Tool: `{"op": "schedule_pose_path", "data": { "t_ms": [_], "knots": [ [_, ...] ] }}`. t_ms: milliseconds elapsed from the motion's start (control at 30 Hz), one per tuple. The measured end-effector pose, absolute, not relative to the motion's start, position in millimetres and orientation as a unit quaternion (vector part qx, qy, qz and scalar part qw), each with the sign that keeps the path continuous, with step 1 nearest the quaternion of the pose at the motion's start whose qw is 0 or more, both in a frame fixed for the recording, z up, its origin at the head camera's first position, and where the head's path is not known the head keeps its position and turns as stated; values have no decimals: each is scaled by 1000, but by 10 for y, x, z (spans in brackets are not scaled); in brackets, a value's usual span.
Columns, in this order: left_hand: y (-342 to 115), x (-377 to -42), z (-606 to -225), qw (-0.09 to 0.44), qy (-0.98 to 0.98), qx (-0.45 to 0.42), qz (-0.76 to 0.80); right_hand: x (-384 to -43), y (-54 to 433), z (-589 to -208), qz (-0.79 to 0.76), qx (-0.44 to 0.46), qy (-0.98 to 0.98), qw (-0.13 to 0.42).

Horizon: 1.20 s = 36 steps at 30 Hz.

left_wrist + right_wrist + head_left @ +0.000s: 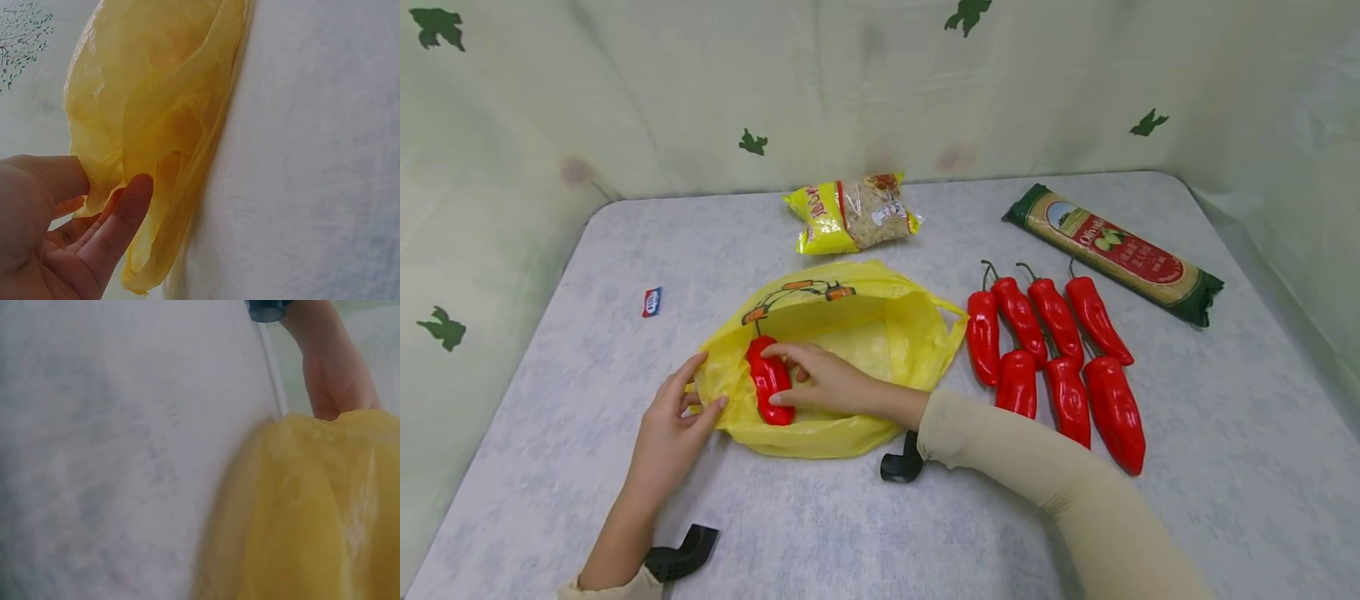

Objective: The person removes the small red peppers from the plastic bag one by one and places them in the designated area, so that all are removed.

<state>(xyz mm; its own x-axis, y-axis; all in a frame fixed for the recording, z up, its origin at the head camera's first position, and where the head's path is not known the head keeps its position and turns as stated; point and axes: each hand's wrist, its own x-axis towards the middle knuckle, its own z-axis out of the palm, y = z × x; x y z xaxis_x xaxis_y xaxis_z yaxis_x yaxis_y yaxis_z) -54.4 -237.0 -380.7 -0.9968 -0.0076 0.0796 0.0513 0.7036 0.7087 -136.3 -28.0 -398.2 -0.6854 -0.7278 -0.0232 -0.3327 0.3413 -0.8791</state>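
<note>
A yellow plastic bag (913,333) lies on the table with its mouth spread open. My left hand (672,433) pinches the bag's left edge between thumb and fingers; the left wrist view shows the thin film (162,87) there. Reaching into the mouth from the right, my right hand (823,379) holds a red chili pepper (769,382) between thumb and fingers, its stem pointing away from me. The right wrist view has the bag's side (306,512) hiding the right hand, with the left hand (340,387) beyond it.
Several red peppers (1017,321) lie in two rows right of the bag, partly behind the right sleeve. A yellow food packet (853,215) sits behind the bag. A spaghetti pack (1116,250) lies at the back right, a small red-and-blue packet (652,302) at left.
</note>
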Motion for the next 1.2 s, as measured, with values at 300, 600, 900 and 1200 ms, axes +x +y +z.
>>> {"op": "schedule_pose_path", "data": {
  "t_ms": [300,600,900,1200],
  "knots": [
    [-2366,-546,-3823,41,-922,-12,-385,-1332,-364,-3910,-334,-350,854,192],
    [-2374,-548,-3834,43,-921,-20,-387,-1309,-340,-3841,-267,-336,887,169],
    [-2385,-547,-3834,44,-920,-20,-390,-1272,-301,-3761,-298,-300,888,182],
    [-2375,-552,-3834,37,-921,-13,-389,-1364,-100,-3708,-433,-275,821,250]
  ]
}}
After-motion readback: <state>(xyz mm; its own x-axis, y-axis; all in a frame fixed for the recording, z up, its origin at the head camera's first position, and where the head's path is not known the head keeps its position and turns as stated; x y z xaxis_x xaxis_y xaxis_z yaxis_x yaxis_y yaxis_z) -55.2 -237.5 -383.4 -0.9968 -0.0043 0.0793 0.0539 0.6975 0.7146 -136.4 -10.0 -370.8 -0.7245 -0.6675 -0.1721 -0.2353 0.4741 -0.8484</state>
